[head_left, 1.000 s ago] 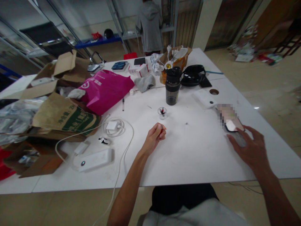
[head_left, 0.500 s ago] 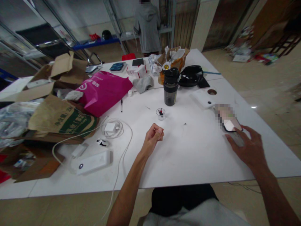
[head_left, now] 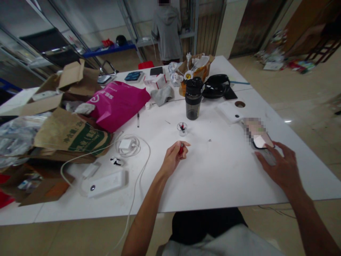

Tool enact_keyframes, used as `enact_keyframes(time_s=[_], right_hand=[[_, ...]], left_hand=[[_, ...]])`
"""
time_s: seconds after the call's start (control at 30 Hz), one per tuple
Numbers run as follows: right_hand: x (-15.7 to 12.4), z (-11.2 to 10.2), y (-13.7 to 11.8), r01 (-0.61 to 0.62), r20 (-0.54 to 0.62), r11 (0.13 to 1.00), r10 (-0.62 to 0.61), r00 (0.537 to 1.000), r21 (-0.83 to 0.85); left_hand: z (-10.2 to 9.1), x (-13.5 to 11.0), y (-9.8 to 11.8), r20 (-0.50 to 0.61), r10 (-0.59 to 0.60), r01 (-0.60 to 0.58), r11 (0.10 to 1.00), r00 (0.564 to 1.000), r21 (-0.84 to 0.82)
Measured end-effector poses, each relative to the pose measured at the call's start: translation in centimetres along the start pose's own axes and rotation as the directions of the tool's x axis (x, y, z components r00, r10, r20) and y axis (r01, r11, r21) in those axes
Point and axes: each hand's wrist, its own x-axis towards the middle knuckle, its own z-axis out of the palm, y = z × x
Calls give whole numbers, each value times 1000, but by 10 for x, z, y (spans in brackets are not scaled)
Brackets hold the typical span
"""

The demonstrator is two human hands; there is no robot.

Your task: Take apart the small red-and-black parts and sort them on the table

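Observation:
My left hand (head_left: 175, 156) is closed over the middle of the table, thumb and fingers pinching a small red object (head_left: 181, 148). Its exact kind is too small to make out. Just beyond it stands a small clear cup (head_left: 182, 132) holding several red and black pieces. Over on the right, my right hand (head_left: 282, 165) has its fingers spread at the near end of a phone (head_left: 259, 137). One fingertip appears to touch the phone's edge; it is not gripped. A tiny dark bit (head_left: 209, 140) lies between the hands.
A dark bottle (head_left: 193, 101) stands behind the cup. To the left are a power bank (head_left: 106, 184), a coiled white cable (head_left: 128, 145), a magenta bag (head_left: 119, 101) and open cardboard boxes (head_left: 70, 74). A person in grey (head_left: 167, 32) stands beyond the table.
My left hand has turned and its fingers have loosened slightly, so the red object now shows between thumb and fingers. My right hand has stayed by the phone.

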Motion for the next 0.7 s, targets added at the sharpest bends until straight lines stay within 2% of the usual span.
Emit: enact_keyframes(time_s=[0.27, 0.5, 0.7], right_hand=[[0, -1, 0, 28, 12, 999, -28, 1000, -26], [0, -1, -2, -18, 20, 1000, 18, 1000, 11], [0, -3, -5, -50, 17, 999, 50, 999, 16]], left_hand=[[-3, 0, -1, -20, 30, -30, 1000, 999, -10], [-5, 1, -4, 7, 35, -35, 997, 999, 66], [-2, 3, -1, 20, -5, 4, 1000, 1000, 8]])
